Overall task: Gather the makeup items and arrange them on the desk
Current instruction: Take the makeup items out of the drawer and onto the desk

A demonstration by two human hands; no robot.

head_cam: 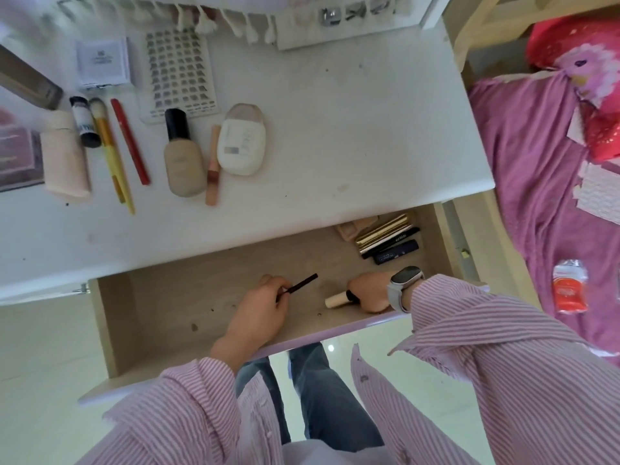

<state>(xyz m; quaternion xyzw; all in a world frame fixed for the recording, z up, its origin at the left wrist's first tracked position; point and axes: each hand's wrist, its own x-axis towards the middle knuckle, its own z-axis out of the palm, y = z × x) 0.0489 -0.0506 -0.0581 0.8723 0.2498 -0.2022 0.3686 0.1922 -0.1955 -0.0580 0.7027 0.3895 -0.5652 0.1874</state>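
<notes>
Head view: both hands reach into the open pale wooden drawer at six o'clock below the white desk top; the left hand pinches a thin black pencil-like stick by its near end, the free tip pointing toward two o'clock; the right hand, wearing a grey wristwatch, curls round a cream-handled makeup brush, its handle sticking out toward nine o'clock. At one o'clock in the drawer lie gold and dark slim boxes; at ten o'clock on the desk stand arranged bottles, a beige foundation bottle among them. The stick looks light, stiff and slippery, so a mid-shaft pinch seems safer; the brush looks light, best held by its handle.
</notes>
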